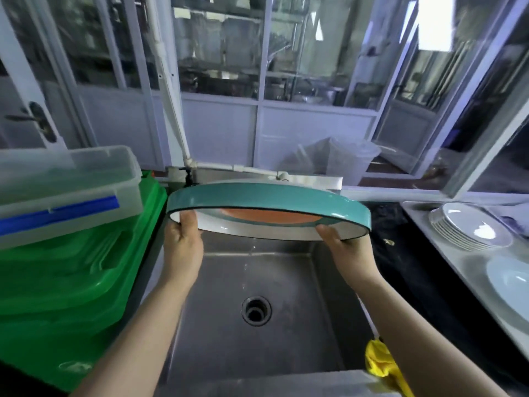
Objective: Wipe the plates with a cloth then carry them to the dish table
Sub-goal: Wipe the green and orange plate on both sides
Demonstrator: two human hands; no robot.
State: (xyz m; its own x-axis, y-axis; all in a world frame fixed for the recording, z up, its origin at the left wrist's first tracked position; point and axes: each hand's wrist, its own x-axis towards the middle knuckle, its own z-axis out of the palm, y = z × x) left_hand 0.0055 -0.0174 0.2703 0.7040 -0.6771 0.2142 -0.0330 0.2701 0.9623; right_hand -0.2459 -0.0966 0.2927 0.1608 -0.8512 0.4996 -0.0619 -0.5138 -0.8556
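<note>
Teal-rimmed plate (269,197) tilted above sink (217,333)

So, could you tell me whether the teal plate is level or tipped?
Tipped: the plate shows its white underside, far rim raised, gripped by both hands over the sink.

Head view, single: worn high, facing forward and down, close over sink (257,282); windows (217,47) far.

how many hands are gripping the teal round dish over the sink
2. The left hand grips the teal round dish at its left rim; the right hand grips its right rim, above the steel sink.
</note>
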